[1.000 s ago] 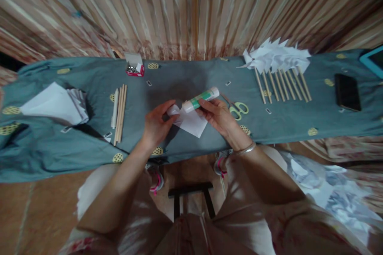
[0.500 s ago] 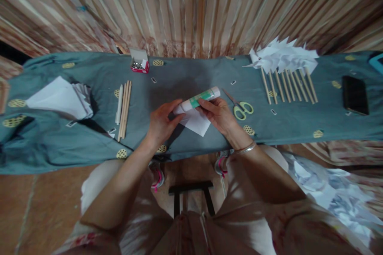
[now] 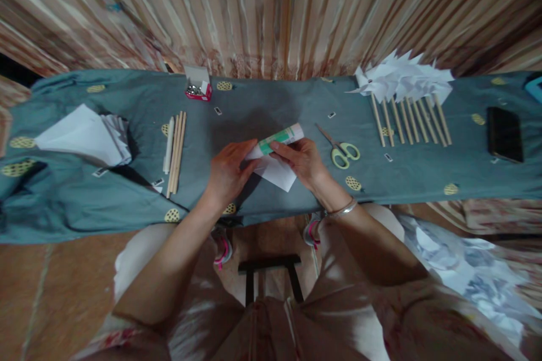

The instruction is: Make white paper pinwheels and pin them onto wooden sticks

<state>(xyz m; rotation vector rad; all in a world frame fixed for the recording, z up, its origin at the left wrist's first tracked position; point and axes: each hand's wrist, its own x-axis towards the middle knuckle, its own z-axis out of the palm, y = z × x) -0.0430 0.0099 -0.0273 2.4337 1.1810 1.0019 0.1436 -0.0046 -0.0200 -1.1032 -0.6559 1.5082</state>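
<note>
- Head view: the left hand (image 3: 228, 172) closes round one end of the white-and-green plastic glue stick (image 3: 288, 135); the right hand (image 3: 307, 162) grips it farther along, thumb on the label.
- The glue stick sits above white paper (image 3: 278, 174); lime-handled metal scissors (image 3: 339, 149) lie beside the right hand on the teal cloth (image 3: 271, 101).

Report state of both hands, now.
Left hand: closed, holding the green-and-white tube at its left end.
Right hand: closed, holding the same tube, thumb on the green label.
</note>
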